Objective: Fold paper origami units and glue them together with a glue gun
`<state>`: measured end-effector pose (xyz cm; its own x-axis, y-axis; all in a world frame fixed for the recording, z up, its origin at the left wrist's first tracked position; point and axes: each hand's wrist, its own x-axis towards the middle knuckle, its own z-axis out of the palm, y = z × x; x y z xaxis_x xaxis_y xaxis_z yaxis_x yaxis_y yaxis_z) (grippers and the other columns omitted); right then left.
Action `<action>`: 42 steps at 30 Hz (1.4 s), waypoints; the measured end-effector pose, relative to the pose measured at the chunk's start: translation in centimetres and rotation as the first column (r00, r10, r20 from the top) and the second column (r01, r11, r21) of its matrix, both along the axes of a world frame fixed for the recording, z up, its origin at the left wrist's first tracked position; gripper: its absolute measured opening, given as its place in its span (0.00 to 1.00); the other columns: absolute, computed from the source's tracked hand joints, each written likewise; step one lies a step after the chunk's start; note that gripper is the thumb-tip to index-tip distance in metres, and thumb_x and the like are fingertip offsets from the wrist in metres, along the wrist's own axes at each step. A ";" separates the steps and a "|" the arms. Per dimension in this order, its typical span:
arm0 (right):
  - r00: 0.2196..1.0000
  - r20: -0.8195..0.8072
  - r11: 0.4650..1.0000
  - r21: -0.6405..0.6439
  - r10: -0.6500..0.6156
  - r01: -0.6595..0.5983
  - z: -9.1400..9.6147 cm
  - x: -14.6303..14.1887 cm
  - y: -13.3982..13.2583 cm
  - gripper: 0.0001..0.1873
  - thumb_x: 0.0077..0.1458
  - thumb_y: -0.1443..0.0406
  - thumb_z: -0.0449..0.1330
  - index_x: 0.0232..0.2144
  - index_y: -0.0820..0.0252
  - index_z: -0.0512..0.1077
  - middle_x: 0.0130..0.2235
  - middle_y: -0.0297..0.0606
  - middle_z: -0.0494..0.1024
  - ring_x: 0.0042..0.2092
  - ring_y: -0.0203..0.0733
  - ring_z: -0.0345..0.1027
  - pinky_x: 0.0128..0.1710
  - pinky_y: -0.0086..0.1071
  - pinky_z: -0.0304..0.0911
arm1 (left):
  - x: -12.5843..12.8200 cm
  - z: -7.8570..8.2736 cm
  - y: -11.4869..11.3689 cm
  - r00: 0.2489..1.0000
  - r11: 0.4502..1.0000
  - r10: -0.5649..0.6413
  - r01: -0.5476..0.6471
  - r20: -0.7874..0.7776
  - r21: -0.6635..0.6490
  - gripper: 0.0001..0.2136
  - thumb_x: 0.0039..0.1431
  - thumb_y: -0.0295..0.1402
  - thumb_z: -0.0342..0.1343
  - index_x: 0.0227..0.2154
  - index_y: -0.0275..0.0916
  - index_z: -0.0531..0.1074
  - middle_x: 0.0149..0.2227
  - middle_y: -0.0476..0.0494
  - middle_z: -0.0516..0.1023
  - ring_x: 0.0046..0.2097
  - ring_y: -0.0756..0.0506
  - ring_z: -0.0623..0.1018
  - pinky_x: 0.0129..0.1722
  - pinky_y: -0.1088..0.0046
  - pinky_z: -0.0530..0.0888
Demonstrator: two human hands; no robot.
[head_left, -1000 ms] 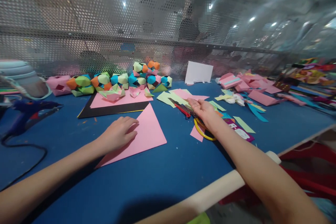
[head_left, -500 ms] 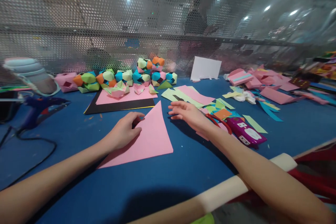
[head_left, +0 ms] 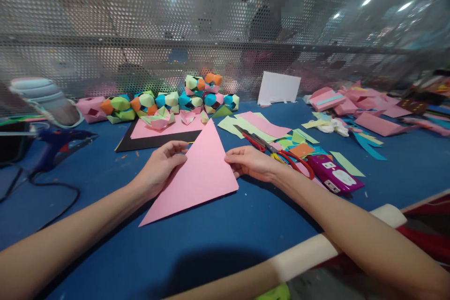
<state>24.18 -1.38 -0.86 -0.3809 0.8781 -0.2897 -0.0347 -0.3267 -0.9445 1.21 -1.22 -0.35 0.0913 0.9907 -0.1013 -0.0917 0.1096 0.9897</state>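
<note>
A pink paper folded into a triangle (head_left: pixel 200 173) lies on the blue table (head_left: pixel 211 239) in front of me. My left hand (head_left: pixel 160 166) grips its left edge, with the fingers curled onto the paper. My right hand (head_left: pixel 251 163) pinches the right edge, fingertips on the paper. The triangle's far tip is lifted slightly off the table. Just right of my right hand lie red-handled scissors (head_left: pixel 281 152) and a purple glue-tape case (head_left: pixel 333 176).
Behind the triangle lie a black sheet with pink paper (head_left: pixel 158 137) and a row of coloured folded paper balls (head_left: pixel 168 101). A blue glue gun (head_left: pixel 56 143) with its cable is at left. Paper scraps and pink boxes (head_left: pixel 351 108) lie at right. A perforated metal screen (head_left: pixel 140 33) backs the table.
My right hand came left from the scissors and took the triangle's right edge. My left hand shifted from pressing on the paper to gripping its edge, and the tip rose.
</note>
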 end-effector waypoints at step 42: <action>0.993 0.046 0.991 0.087 -0.111 0.107 -0.6 3.1 1.9 0.16 0.35 0.74 0.66 0.32 0.64 0.72 0.26 0.34 0.77 0.26 0.33 0.69 0.26 0.26 0.64 | 0.4 -0.2 -0.7 0.988 0.990 0.117 -0.109 0.098 -0.086 0.14 0.42 0.26 0.58 0.37 0.37 0.70 0.30 0.49 0.77 0.29 0.48 0.77 0.30 0.71 0.75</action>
<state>27.23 0.48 -1.44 -0.2686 0.9355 -0.2296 -0.0170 -0.2429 -0.9699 1.57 -1.95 -0.53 -0.0069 0.9843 -0.1765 -0.2089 0.1712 0.9628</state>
